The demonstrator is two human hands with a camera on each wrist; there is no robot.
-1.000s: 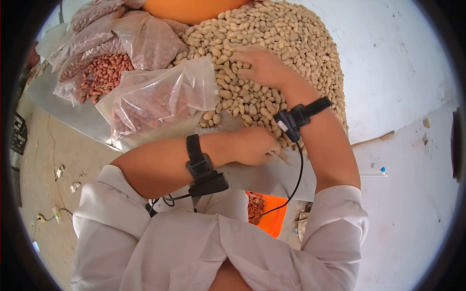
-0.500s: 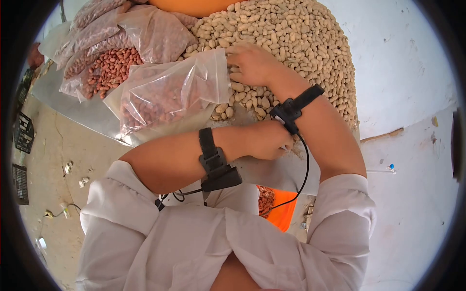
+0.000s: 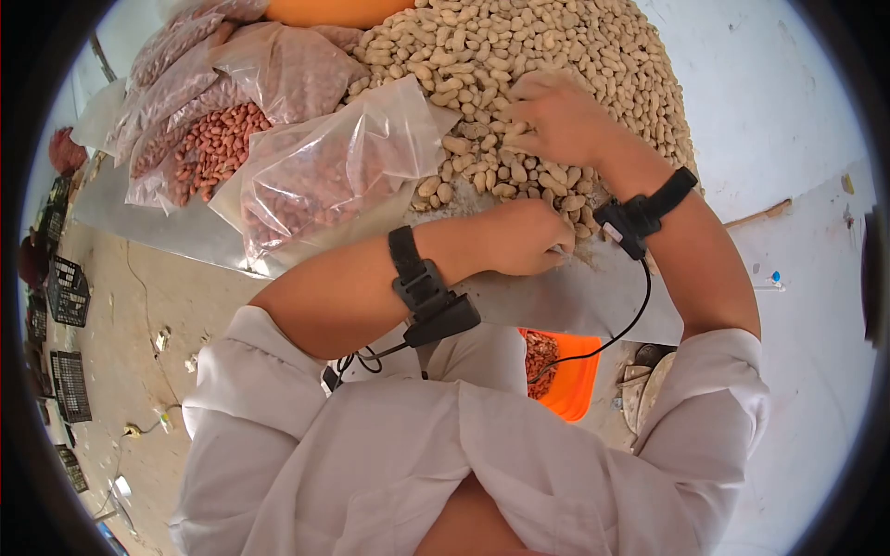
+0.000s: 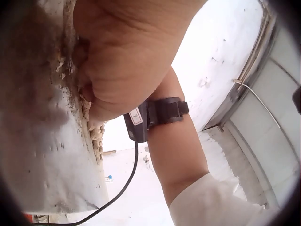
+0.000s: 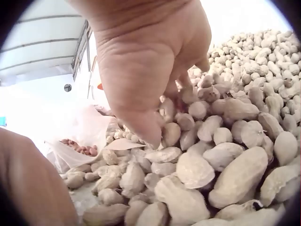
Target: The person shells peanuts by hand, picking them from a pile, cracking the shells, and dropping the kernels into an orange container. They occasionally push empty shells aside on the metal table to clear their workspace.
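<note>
My right hand (image 3: 561, 120) reaches into a heap of unshelled peanuts (image 3: 621, 83), its fingers spread over the near left slope. In the right wrist view the thumb and fingers (image 5: 146, 129) point down among the peanuts, with several pods between and around them. Low over the bare front of the metal table (image 3: 519, 301), my left hand (image 3: 530, 238) is curled with its knuckles toward the heap. A small pale, shiny thing (image 3: 557, 248) pokes out at its thumb side; its kind does not show. The left wrist view shows the curled fingers (image 4: 87, 92) close by the tabletop.
A clear bag of red shelled peanuts (image 3: 324, 181) lies left of the heap. Behind it are filled bags (image 3: 278, 69), one open with loose red kernels (image 3: 218, 148). An orange container (image 3: 338, 11) stands at the back. An orange bin (image 3: 579, 380) with reddish contents sits below the table edge.
The right hand has shifted right across the heap, away from the bag of shelled peanuts. The left hand stays curled over the table front, now farther from the right wrist. The head view has shifted.
</note>
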